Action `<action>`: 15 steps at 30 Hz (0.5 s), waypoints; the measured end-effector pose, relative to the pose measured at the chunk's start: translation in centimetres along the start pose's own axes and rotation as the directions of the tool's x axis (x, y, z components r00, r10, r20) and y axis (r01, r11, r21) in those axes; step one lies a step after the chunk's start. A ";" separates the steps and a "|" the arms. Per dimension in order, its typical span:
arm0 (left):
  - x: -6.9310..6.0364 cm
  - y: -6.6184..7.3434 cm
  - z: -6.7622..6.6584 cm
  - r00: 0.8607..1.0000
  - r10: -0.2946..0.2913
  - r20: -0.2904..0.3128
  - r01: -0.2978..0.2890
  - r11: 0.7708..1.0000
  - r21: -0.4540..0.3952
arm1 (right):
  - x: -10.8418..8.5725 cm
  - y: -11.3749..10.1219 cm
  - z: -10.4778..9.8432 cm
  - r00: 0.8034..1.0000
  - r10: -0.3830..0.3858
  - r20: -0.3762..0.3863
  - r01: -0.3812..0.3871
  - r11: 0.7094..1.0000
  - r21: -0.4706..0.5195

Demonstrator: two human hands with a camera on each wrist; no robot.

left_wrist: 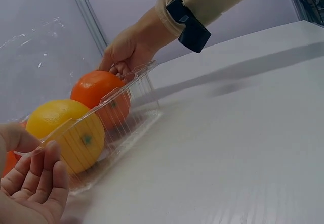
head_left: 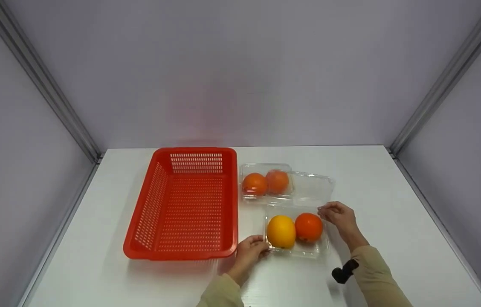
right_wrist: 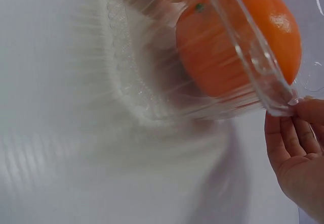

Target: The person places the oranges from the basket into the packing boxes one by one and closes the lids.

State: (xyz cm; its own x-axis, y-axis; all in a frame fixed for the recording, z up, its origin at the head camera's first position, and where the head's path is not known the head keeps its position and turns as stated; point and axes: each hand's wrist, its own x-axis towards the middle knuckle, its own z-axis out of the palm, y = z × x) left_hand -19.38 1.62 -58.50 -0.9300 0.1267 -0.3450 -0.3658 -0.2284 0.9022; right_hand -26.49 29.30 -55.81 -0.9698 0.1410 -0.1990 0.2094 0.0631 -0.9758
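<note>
A clear plastic clamshell box point(head_left: 317, 251) holds a yellow-orange citrus fruit point(head_left: 281, 231) and a deeper orange one, an orange point(head_left: 308, 227), side by side. My left hand point(head_left: 250, 254) pinches the rim at the box's near left corner, thumb over fingers in the left wrist view. At the far right corner, my right hand point(head_left: 339, 217) pinches the rim between thumb and fingers, as the right wrist view point(right_wrist: 304, 148) shows. The fruits lie inside, untouched by either hand. Behind the box a clear lid panel point(head_left: 312, 187) stands open; which box it belongs to I cannot tell.
A large red plastic basket point(head_left: 181, 256) with nothing in it stands left of the box. Behind, next to the basket, a second clear box point(head_left: 247, 168) contains two oranges point(head_left: 255, 184). White table point(head_left: 394, 238) extends to the right; grey walls point(head_left: 240, 76) enclose it.
</note>
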 end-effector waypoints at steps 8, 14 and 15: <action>-0.6 0.1 -1.0 1.000 0.014 0.009 -0.014 0.999 -0.046 | 0.5 -0.9 1.4 1.000 -0.013 0.025 0.014 0.998 -0.056; -1.0 0.2 -1.7 1.000 -0.001 -0.011 0.000 0.998 -0.059 | 1.1 -1.4 2.8 0.999 -0.003 0.035 0.005 0.998 -0.070; -1.1 0.2 -1.8 1.000 -0.002 -0.017 0.001 0.998 -0.060 | 1.1 -1.5 3.0 0.999 -0.002 0.038 0.004 0.998 -0.070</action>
State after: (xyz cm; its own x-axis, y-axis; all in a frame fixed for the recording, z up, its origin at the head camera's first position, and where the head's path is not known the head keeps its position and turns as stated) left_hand -18.52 -0.26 -58.38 -0.9298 0.1104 -0.3511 -0.3680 -0.2860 0.8847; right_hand -28.28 26.43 -54.83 -0.9742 0.1029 -0.2008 0.2135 0.1326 -0.9679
